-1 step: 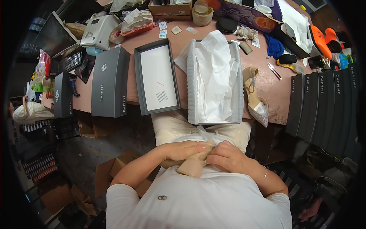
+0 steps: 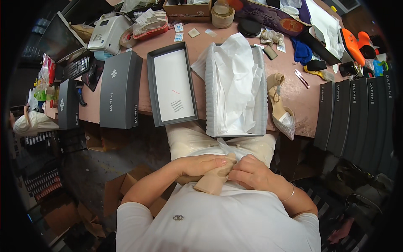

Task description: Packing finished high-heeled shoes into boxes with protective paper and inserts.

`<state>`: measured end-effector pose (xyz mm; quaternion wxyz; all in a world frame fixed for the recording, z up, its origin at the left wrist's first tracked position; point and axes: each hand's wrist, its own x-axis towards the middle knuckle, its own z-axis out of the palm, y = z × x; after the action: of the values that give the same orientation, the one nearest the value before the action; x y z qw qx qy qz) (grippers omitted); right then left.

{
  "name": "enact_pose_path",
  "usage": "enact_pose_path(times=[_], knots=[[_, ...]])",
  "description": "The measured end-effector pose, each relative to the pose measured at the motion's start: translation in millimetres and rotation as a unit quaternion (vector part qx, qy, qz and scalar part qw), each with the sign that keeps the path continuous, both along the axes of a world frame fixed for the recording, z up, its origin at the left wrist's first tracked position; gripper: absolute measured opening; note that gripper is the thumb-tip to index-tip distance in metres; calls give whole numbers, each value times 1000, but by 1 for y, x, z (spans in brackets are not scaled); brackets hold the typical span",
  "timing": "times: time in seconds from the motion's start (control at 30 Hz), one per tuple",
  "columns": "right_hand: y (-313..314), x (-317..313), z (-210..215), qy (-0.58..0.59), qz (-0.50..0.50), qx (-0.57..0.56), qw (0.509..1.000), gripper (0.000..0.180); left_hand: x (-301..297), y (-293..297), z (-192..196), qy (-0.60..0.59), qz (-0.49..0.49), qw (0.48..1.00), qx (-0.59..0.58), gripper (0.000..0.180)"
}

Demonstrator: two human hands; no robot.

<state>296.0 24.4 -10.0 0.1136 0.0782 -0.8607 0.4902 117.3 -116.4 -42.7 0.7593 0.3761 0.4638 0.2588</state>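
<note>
Both hands meet in the lap, close against the white shirt. The left hand lies curled over a beige, pointed shoe, and the right hand pinches at its upper end, where a wisp of clear plastic or tissue sticks out; it looks as if stuffing is being worked into or out of the shoe, though the fingers hide the exact grip. By my reading the step in hand is readying this shoe for boxing, and the next move calls for a firm hold on the shoe while the wrapping is settled.

On the pinkish worktable straight ahead sits an open grey shoe box lined with crumpled white tissue paper. Its dark grey lid lies upturned just to the left, white inside with a small dark patterned mark. Left again lies a closed dark grey box with a white emblem. The matching beige high-heeled shoe rests right of the open box. A row of dark boxes stands on edge at the far right.
</note>
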Motion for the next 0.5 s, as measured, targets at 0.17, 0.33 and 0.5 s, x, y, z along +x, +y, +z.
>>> enact_pose_path(times=[0.17, 0.33, 0.5], knots=[[-5, -19, 6, 9, 4, -37, 999, 19, -1, -4, -9, -34, 32, 998, 39, 58], [19, -2, -5, -110, -70, 74, 989, 17, -1, -8, -5, -27, 45, 998, -23, 64], [1, -15, 20, -136, -47, -158, 977, 9, -3, -4, 9, -50, 67, 996, -41, 61]])
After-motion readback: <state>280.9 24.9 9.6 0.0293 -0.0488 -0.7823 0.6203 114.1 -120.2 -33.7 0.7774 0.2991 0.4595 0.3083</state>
